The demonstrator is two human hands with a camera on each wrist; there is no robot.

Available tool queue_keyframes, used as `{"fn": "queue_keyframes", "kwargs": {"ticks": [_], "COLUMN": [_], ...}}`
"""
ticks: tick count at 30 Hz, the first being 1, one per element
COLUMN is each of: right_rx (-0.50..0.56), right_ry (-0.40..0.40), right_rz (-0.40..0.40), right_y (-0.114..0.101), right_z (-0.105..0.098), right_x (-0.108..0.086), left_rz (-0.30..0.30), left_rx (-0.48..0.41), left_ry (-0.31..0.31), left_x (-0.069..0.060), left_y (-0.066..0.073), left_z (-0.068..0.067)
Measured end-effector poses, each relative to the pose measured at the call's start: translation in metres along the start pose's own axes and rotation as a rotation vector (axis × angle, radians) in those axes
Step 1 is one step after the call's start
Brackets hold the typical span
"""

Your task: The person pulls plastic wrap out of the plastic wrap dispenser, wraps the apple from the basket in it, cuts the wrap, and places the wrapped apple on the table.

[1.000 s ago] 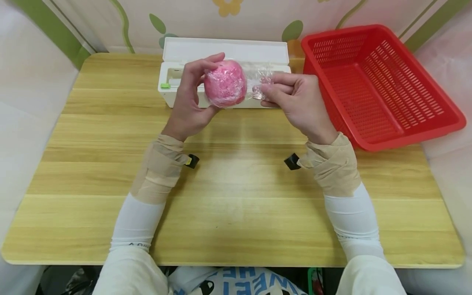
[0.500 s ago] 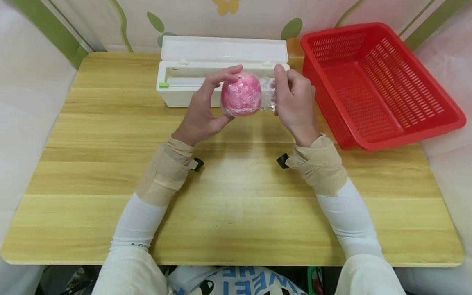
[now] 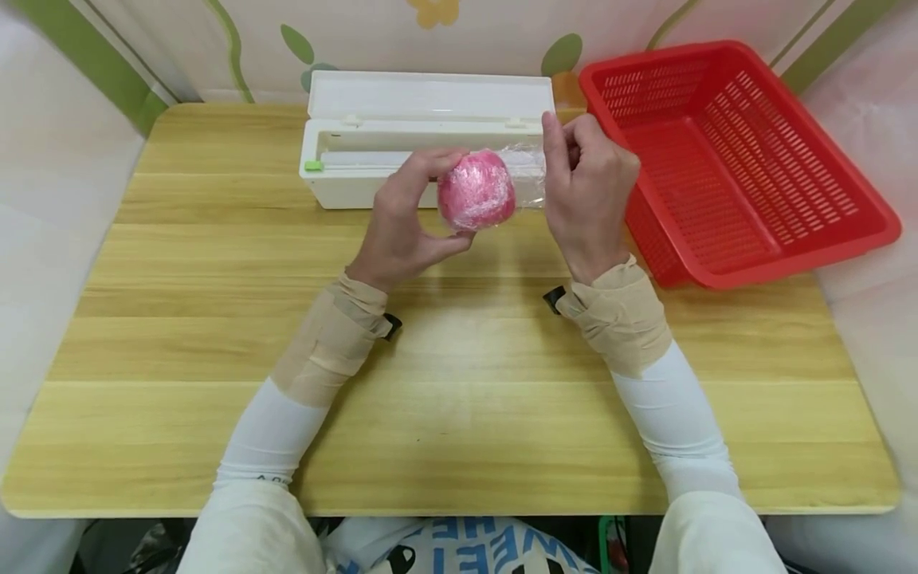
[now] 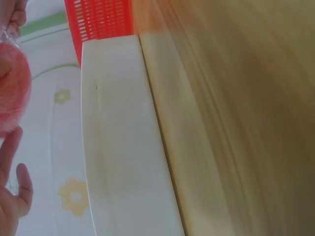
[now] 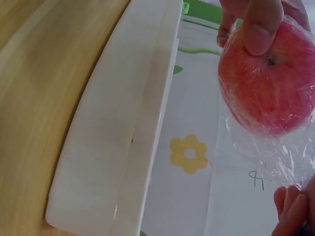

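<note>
A pinkish-red apple [image 3: 476, 190] wrapped in clear cling film is held up above the table by my left hand [image 3: 409, 215], its fingers and thumb round the fruit. In the right wrist view the apple [image 5: 273, 73] shows its stem end, with the thumb pressing near it. Loose film [image 3: 527, 171] stretches from the fruit's right side to my right hand [image 3: 591, 195], whose curled fingers grip the film's end. The left wrist view catches only the edge of the apple [image 4: 12, 88]. Behind the hands stands a white cling film box [image 3: 351, 187] with its lid raised.
A red plastic basket [image 3: 746, 183] stands at the back right, close to the right hand. The film box has a green slider [image 3: 314, 166] at its left end. A patterned curtain [image 3: 488, 36] hangs behind the wooden table [image 3: 459, 383].
The left hand has moved right and nearer with the apple. My right hand has turned thumb up, still gripping the film, and the film between the hands is twisted and pulled.
</note>
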State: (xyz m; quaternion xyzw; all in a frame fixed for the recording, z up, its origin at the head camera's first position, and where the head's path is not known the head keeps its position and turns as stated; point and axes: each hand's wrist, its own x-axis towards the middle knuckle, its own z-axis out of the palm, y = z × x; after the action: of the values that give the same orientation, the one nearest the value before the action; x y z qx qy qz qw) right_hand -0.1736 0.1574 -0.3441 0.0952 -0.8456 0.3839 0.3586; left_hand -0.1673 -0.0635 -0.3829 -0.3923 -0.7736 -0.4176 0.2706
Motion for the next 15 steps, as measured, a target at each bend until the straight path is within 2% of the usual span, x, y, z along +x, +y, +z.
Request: {"fn": "queue_keyframes", "kwargs": {"ticks": [2, 4, 9, 15], "right_rx": [-0.029, -0.044, -0.053, -0.110], "right_ry": [0.007, 0.012, 0.016, 0.001], "right_rz": [-0.047, -0.051, -0.007, -0.085], "right_y": [0.000, -0.003, -0.013, -0.012], "right_z": [-0.001, -0.003, -0.005, -0.007], "right_x": [0.000, 0.000, -0.001, -0.002], "left_rz": [-0.014, -0.031, -0.080, -0.155], "left_rx": [0.015, 0.023, 0.035, 0.085], "left_ry": [0.009, 0.017, 0.030, 0.026], "left_x": [0.000, 0.000, 0.000, 0.001], "left_y": [0.002, 0.004, 0.011, 0.021], "left_z": [0.002, 0.004, 0.009, 0.015]}}
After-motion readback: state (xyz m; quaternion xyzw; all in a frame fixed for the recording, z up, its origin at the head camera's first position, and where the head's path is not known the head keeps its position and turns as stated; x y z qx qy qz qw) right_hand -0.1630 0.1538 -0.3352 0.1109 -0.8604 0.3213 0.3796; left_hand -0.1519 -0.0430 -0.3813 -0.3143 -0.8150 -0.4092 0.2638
